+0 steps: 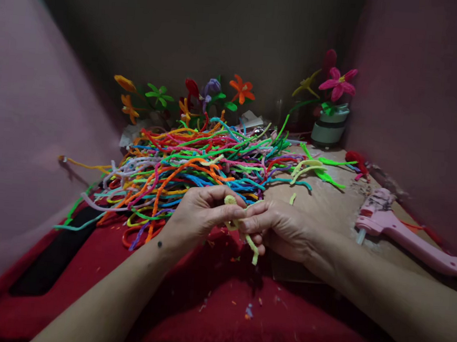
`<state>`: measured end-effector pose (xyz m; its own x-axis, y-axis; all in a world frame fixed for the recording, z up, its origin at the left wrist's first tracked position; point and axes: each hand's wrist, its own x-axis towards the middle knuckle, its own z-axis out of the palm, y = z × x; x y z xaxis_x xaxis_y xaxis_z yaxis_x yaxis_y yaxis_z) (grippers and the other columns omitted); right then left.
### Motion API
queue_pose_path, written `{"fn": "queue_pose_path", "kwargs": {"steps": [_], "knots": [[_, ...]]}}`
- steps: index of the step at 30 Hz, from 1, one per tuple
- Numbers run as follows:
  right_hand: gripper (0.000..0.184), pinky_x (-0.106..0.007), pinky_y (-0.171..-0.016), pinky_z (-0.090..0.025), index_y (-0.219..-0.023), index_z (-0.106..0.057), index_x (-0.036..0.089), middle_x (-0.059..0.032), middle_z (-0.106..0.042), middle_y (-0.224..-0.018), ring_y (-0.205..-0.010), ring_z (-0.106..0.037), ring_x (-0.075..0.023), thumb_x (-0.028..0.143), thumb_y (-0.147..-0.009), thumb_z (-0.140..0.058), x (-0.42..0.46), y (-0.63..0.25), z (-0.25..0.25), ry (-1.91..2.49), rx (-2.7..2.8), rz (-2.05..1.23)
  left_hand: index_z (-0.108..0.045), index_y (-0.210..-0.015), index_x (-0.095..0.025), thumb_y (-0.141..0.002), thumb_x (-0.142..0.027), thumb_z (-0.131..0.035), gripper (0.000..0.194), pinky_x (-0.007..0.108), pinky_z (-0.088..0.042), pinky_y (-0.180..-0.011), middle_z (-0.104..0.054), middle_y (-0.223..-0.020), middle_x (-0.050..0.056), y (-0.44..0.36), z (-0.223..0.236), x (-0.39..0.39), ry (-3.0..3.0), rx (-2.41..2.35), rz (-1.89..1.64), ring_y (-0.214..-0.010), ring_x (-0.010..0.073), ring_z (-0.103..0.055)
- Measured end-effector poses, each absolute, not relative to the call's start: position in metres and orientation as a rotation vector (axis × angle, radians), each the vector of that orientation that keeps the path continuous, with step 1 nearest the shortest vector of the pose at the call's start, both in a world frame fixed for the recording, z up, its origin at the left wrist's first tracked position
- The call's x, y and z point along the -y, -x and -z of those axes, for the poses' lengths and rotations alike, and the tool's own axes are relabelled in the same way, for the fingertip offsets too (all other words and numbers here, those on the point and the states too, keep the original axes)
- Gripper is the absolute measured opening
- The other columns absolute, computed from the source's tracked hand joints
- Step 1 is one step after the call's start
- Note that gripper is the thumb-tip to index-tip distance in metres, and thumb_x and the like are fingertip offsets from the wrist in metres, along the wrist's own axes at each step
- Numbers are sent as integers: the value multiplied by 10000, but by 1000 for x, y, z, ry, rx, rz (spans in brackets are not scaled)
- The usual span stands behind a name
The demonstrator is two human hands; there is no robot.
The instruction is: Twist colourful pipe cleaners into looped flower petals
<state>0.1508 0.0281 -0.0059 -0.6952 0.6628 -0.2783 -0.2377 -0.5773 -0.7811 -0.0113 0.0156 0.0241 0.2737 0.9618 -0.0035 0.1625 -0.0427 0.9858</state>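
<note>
A pale yellow pipe cleaner (252, 249) is held between my two hands, above the front of the table. My left hand (205, 211) pinches its bent upper part, where a rounded loop shows near the thumb. My right hand (277, 225) grips it close beside, thumb and forefinger together, fingertips nearly touching those of the left. One end of the pipe cleaner hangs down below the fingers. The middle of it is partly hidden by my fingers. Just behind my hands spreads a big heap of many-coloured pipe cleaners (197, 168).
At right a pink glue gun (416, 241) lies on a brown board (329, 200). Pipe-cleaner flowers (243, 89) stand along the back, and a pink flower (338, 85) rises from a pale pot (329, 127). A black strip (53, 255) and small scraps lie on the red cloth (217, 317).
</note>
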Motion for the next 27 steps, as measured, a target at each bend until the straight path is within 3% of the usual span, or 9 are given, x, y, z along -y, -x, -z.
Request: {"fn": "queue_pose_path", "kwargs": {"steps": [4,12,18,24,27], "knots": [[159,-176,-348,-339,-498,-578,97,32,-480,-379,-323,-409,-47,173,-517,-716,-29,-150,5,838,1059,-2145,-638,-800,-167,-733,-283,-651,134,170,-381,-491,-586,-613,-30,15,-21,-19,-1341,-1098,-987,-498,59,-496],[165,-190,-364,-338,-481,-559,107,39,-475,-379,-330,-404,-49,160,-541,-703,-28,-150,7,821,1139,-2139,-579,-610,-134,-737,-241,-615,170,163,-288,-423,-467,-480,-52,10,-29,-16,-1571,-1279,-971,-438,44,-376],[197,-201,-422,-377,-617,-615,98,4,-560,-491,-391,-466,-63,277,-693,-647,-28,-150,11,673,1127,-2178,-573,-586,-147,-721,-246,-608,171,175,-291,-420,-468,-483,-54,7,-31,-14,-1572,-1336,-995,-432,52,-374],[159,-192,-450,-378,-604,-621,104,7,-579,-495,-407,-479,-57,233,-622,-712,-28,-149,12,707,989,-2293,-581,-619,-144,-717,-293,-625,184,175,-305,-427,-478,-498,-47,5,-27,-14,-1510,-1339,-1033,-438,53,-384],[170,-192,-454,-359,-578,-605,106,15,-574,-493,-409,-472,-52,205,-572,-744,-28,-148,10,768,895,-2210,-589,-776,-166,-734,-345,-613,186,166,-313,-425,-502,-539,-51,7,-25,-16,-1381,-1266,-1009,-443,54,-412]]}}
